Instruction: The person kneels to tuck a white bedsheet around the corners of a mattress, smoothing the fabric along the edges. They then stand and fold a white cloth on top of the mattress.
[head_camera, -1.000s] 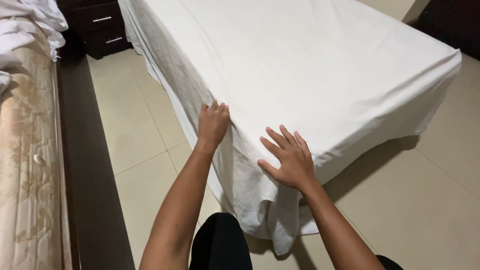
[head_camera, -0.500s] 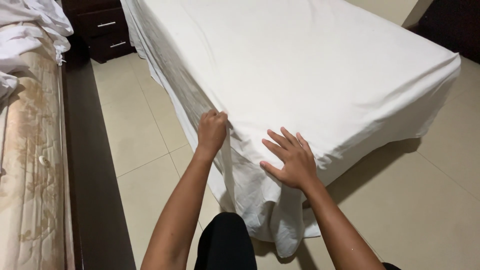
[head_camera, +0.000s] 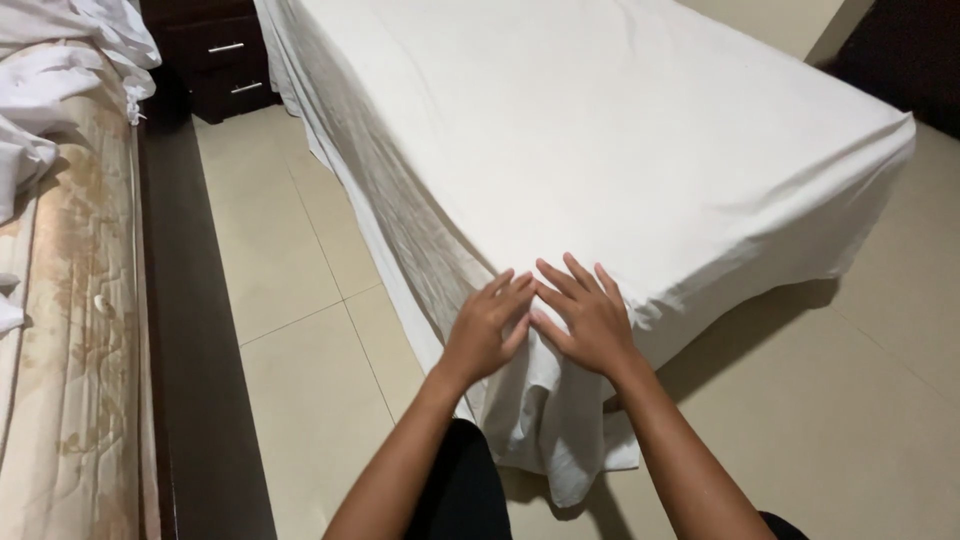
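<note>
So the white sheet (head_camera: 620, 130) is draped over the whole bed (head_camera: 860, 190), and the bit that matters is the near corner of the bed, the one pointing straight at the camera; the cloth goes over that corner and hangs off it in a loose bunched fold (head_camera: 545, 430) that reaches down to the floor (head_camera: 300, 360). The bed's long axis runs away from the person, up toward the top left of the view, so the corner is the closest part of it — right in front of both arms.

Both hands sit on that corner, side by side; the left hand (head_camera: 485, 335) is on the left-hand face of it, where the sheet drops down the long side of the bed, and the right hand (head_camera: 590, 320) is on the top edge just right of the corner. They're flat, palms down, fingers spread out a little, fingertips of the two hands touching or as good as touching; nothing is pinched or gripped, it's just pressing on the cloth. Neither hand is really nearer — they meet at the corner, and the hanging fold lies just below and toward the person from both wrists.

Further out: a bare patterned mattress (head_camera: 70, 300) along the left edge of the view with crumpled white linen (head_camera: 50, 80) piled at its far end; a dark bed frame (head_camera: 190, 330) beside it; a dark nightstand (head_camera: 220, 60) with drawers at the far end of the tiled aisle.
</note>
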